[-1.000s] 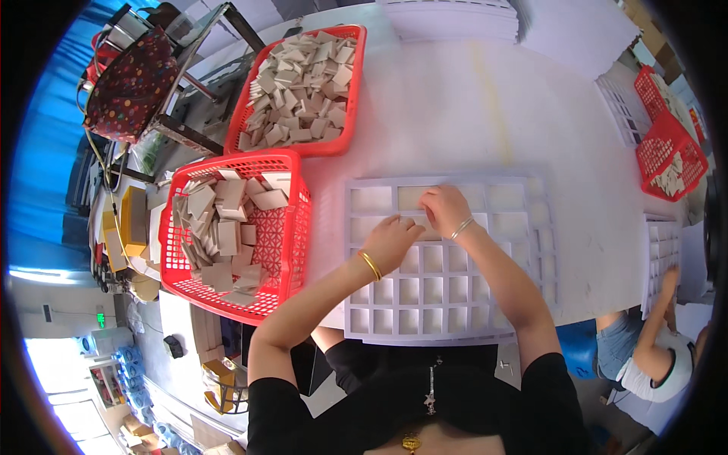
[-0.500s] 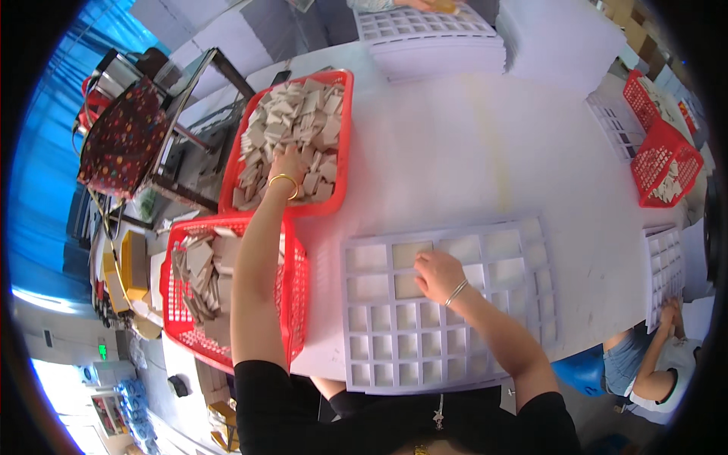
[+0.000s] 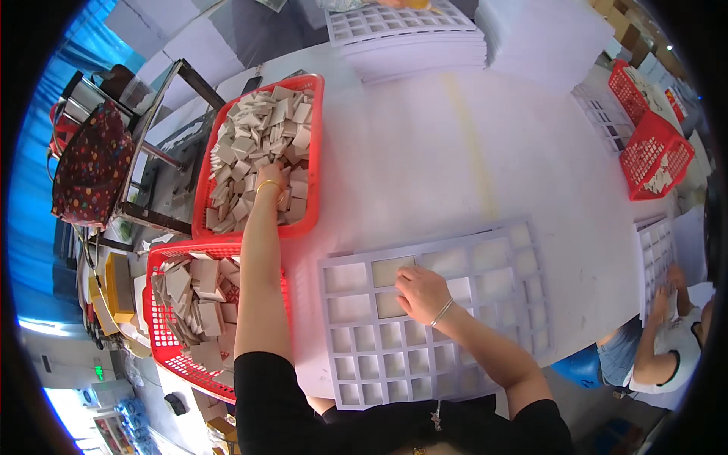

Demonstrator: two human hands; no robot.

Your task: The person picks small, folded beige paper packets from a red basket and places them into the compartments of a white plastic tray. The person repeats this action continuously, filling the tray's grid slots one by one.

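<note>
My left hand (image 3: 271, 178) reaches down into a red plastic basket (image 3: 317, 152) heaped with small pale square tiles (image 3: 254, 129); its fingertips are hidden among them. Over a white grid tray (image 3: 368, 303) in front of me, my right hand (image 3: 421, 294) is closed, fingers curled in; whatever it holds, if anything, is hidden. It rests by two larger cells at the tray's upper left, where greyish-beige pieces (image 3: 392, 271) lie. Smaller square cells fill the tray's near rows. Another tray's edge shows beneath it.
A second red basket (image 3: 159, 322) of larger pale tiles stands under my left forearm. Stacked white trays (image 3: 409, 57) stand at the far side, with a person's hand over them. More red baskets (image 3: 658, 155) and a seated co-worker (image 3: 667, 349) are at the right. A metal-framed rack (image 3: 155, 216) borders the left.
The whole view has shifted, so the baskets and tray appear farther left. My left hand sits deeper among the tiles, toward the basket's near end. My right hand stays by the same cells.
</note>
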